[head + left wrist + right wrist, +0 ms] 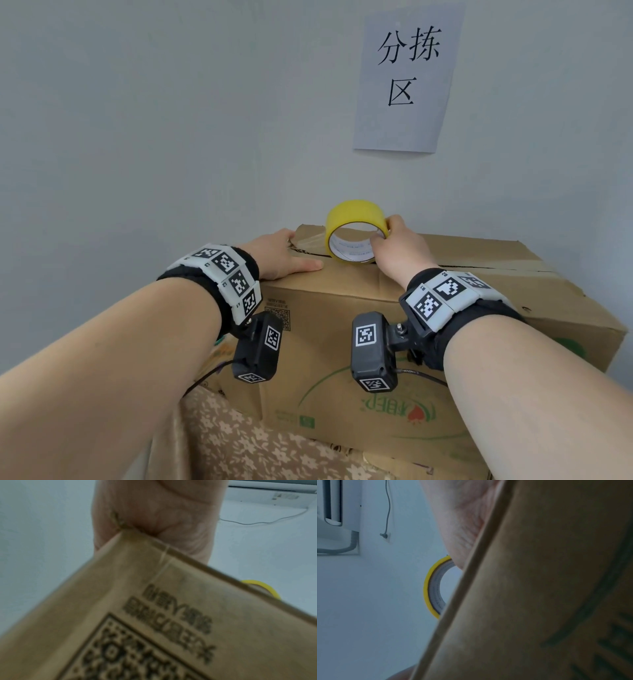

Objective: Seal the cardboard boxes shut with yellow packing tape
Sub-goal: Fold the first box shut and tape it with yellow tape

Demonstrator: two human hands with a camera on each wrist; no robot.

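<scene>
We have a big brown box on a flowery cloth by the wall. Our left hand lies flat on the box's top near the far left corner, fingers straight, holding nothing, just pressing down. Our right hand pinches the yellow tape roll, which stands on its edge on the top, near the long crack where the flaps meet. We think the taping is only starting. The tape could go on crooked and miss the crack if we pull the roll sideways. The flaps could pop up if our left hand lets go too soon. The tape could also fold and stick to itself.
</scene>
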